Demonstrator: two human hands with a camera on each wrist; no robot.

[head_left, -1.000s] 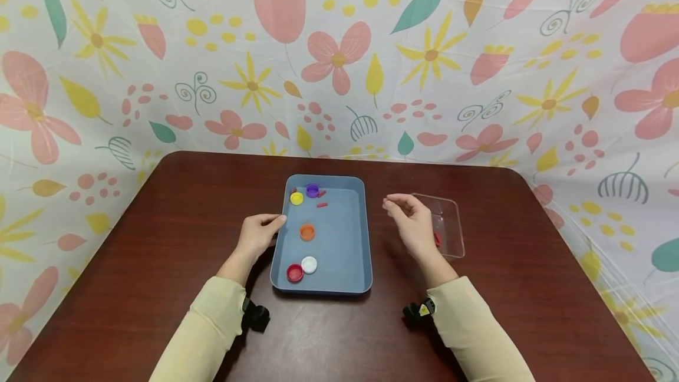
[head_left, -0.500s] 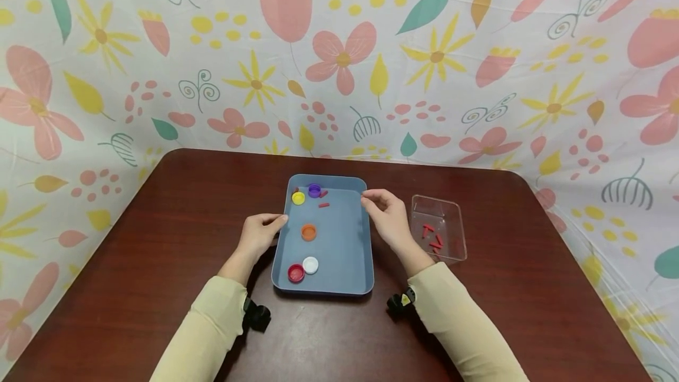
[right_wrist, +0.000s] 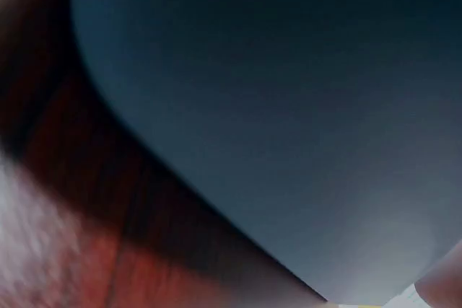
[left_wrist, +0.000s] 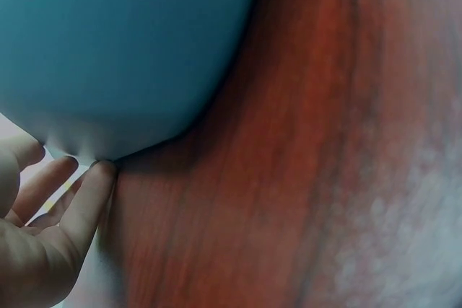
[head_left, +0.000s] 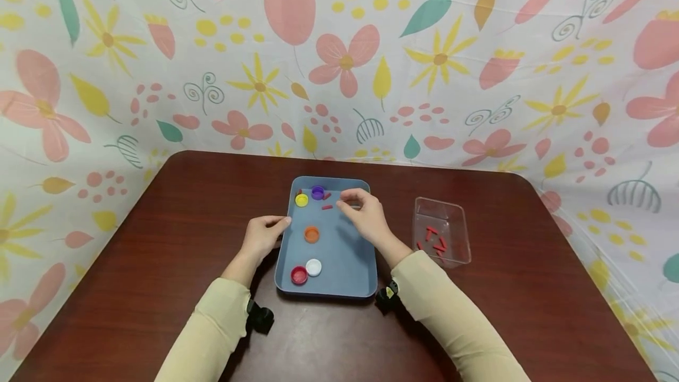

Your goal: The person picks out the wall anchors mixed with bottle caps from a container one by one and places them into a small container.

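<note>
- Blue tray (head_left: 342, 258), centre frame: left hand (head_left: 261, 236) is pinching its rim.
- Right hand (head_left: 365, 214) is hovering above, fingers half-curled; can't tell if holding anything.
- Likely placing; needing careful lowering next.

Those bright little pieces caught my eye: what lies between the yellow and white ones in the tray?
In the head view, the orange round piece lies between the yellow piece and the white piece, touching neither; the rest of that stretch is bare tray.

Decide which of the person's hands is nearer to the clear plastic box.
Right. The right hand is over the blue-grey tray, left of the clear plastic box; the left hand grips the tray's left edge, farther away.
</note>
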